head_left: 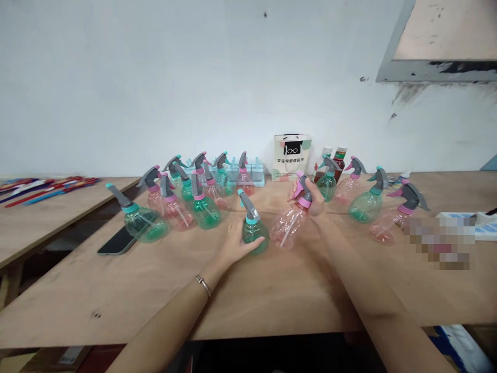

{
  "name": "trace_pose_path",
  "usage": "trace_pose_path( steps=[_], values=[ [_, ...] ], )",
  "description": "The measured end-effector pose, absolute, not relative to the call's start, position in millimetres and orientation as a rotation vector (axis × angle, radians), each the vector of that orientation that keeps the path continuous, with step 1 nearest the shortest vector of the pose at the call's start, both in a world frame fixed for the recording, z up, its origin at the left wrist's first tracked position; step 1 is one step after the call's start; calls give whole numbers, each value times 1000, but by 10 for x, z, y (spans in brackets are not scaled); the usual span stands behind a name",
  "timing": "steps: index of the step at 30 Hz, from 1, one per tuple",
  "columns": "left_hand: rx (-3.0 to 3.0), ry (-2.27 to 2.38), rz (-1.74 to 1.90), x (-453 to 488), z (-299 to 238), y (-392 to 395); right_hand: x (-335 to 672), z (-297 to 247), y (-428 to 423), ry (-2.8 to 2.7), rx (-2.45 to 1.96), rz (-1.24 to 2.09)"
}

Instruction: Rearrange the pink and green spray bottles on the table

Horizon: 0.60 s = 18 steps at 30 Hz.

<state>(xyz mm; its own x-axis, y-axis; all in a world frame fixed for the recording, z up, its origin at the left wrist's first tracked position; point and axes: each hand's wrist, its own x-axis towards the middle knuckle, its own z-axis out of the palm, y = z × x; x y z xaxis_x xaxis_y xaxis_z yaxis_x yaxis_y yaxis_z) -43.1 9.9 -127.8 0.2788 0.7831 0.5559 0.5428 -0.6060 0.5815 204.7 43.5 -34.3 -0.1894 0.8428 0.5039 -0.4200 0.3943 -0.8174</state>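
A phone (115, 243) lay on the table (272, 300). Near the wall (155, 77) stood a bag (292, 160) and capped bottles (339, 162); coloured strips (50, 185) lay leftward.

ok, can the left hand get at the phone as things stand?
Likely not yet: the left hand is wrapped round a green bottle. A second green bottle overlaps the phone in view, but the phone's near end looks free.

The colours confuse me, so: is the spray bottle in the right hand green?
No, the right hand grips a pink spray bottle.
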Motion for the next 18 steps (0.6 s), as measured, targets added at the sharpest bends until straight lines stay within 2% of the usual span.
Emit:
trace_pose_path(
  steps=[4, 10, 18],
  values=[
    [2268, 1249, 1196, -433, -1270, 86, 2096, -270, 419, -1375, -479, 1285],
    [2281, 1233, 1198, -437, -1252, 74, 2142, -239, 410, -1388, -510, 1118],
    [2269, 1240, 1201, -444, -1256, 78, 2237, -170, 401, -1425, -609, 1069]
  ],
)
